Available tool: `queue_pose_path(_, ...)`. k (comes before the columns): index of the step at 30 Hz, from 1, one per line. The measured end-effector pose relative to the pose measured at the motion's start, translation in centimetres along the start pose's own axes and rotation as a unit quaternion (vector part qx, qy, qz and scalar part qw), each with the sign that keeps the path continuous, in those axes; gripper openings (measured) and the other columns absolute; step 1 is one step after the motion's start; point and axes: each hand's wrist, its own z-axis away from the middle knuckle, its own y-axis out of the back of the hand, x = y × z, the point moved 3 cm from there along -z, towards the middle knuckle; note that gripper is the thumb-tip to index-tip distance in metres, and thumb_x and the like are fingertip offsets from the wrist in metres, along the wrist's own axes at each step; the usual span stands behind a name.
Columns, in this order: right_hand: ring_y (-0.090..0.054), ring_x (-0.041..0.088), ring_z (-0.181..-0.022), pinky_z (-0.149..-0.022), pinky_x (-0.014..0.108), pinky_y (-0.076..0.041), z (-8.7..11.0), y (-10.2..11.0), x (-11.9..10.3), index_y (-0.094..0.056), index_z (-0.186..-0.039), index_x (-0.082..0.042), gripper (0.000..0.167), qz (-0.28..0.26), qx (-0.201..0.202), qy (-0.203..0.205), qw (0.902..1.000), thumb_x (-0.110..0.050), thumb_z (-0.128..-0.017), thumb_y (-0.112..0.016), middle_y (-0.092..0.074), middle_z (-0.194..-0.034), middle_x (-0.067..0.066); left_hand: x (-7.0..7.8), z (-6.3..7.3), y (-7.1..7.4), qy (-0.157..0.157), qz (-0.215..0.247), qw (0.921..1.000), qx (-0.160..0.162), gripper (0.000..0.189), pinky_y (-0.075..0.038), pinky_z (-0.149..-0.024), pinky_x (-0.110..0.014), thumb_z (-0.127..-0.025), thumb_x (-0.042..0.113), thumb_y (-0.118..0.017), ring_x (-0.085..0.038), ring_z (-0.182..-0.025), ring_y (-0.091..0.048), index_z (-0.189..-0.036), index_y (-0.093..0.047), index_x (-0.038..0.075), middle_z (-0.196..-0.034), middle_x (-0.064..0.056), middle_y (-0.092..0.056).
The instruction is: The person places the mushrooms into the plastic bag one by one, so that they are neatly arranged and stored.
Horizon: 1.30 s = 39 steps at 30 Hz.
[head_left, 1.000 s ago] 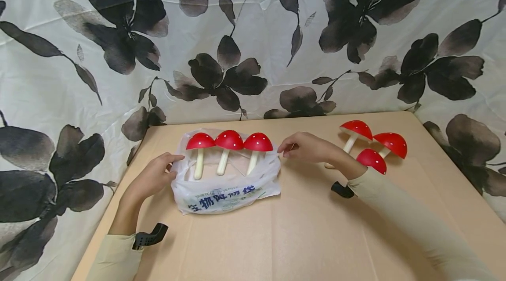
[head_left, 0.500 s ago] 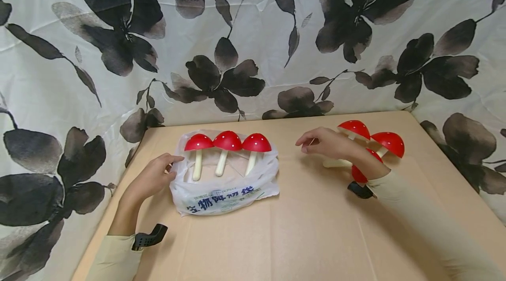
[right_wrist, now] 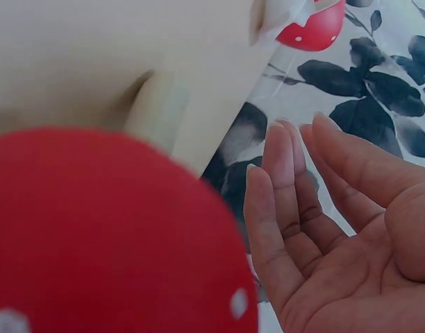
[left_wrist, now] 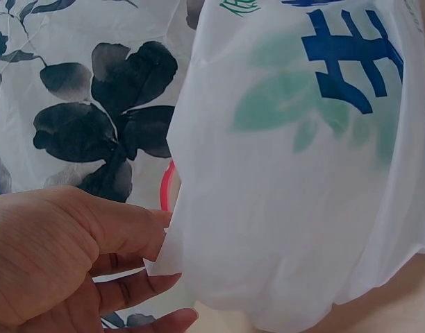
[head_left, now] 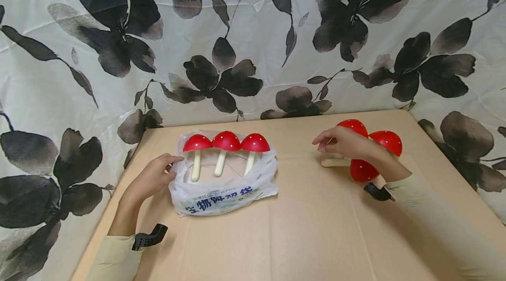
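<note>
Mushrooms [head_left: 361, 158] just under the right hand [head_left: 345, 142], grip apart, left hand [head_left: 152, 178] pinching bag [head_left: 221, 184] edge

You are looking at a white plastic bag [head_left: 223, 186] lying flat on the table, three red mushrooms [head_left: 225, 141] resting across it. Three more mushrooms [head_left: 365, 167] are lying clustered well apart to the right.
</note>
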Motion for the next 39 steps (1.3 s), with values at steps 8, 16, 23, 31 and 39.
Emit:
queue_pose_path(8,-0.066,0.023,-0.095,-0.081,0.032,-0.059,0.6,0.4,1.7,-0.069,-0.124,0.001,0.038,0.017,-0.013,-0.004,0.9998,0.0,-0.087,-0.075,-0.071,-0.102,0.01,-0.2,0.0,-0.1,0.001,0.003,1.0,-0.001,0.041,-0.047,-0.072,-0.034,-0.086,-0.009,-0.058,-0.024,-0.085,-0.056,-0.126,-0.065,-0.01,-0.099,-0.016,-0.064)
queue_pose_path(16,-0.048,0.049,-0.129,-0.091,0.049,-0.056,0.6,-0.1,2.4,-0.073,-0.118,-0.002,0.035,0.089,-0.024,-0.004,0.9958,0.003,-0.084,-0.076,-0.073,-0.097,0.006,-0.3,0.0,-0.1,0.001,0.001,1.0,-0.001,0.041,-0.048,-0.073,-0.035,-0.086,-0.009,-0.058,-0.025,-0.085,-0.056,-0.126,-0.065,-0.01,-0.098,-0.013,-0.063)
queue_pose_path(23,-0.037,0.049,-0.136,-0.091,0.054,-0.054,0.6,-0.9,2.5,-0.077,-0.11,-0.015,0.031,0.131,-0.031,-0.049,0.9897,-0.008,-0.081,-0.083,-0.072,-0.094,-0.002,-0.3,0.2,-0.2,0.0,0.005,1.0,0.0,0.041,-0.048,-0.072,-0.034,-0.086,-0.009,-0.058,-0.024,-0.085,-0.056,-0.126,-0.065,-0.01,-0.098,-0.013,-0.063)
queue_pose_path(31,-0.063,0.017,-0.092,-0.083,0.044,-0.051,0.7,-1.5,1.5,-0.076,-0.109,-0.019,0.03,0.153,-0.089,-0.037,0.9835,-0.015,-0.081,-0.085,-0.072,-0.096,-0.003,-0.4,0.3,-0.2,0.005,0.009,0.9999,-0.002,0.041,-0.049,-0.074,-0.035,-0.086,-0.008,-0.058,-0.025,-0.087,-0.056,-0.127,-0.065,-0.009,-0.102,-0.014,-0.063)
queue_pose_path(39,-0.065,0.011,-0.088,-0.107,0.059,-0.036,0.3,-1.4,0.3,-0.076,-0.115,-0.023,0.034,0.172,-0.09,0.013,0.981,-0.013,-0.083,-0.081,-0.069,-0.093,-0.008,-0.6,0.5,-0.1,0.0,0.01,0.9999,-0.001,0.04,-0.05,-0.075,-0.036,-0.087,-0.008,-0.059,-0.025,-0.087,-0.057,-0.126,-0.065,-0.01,-0.103,-0.015,-0.064)
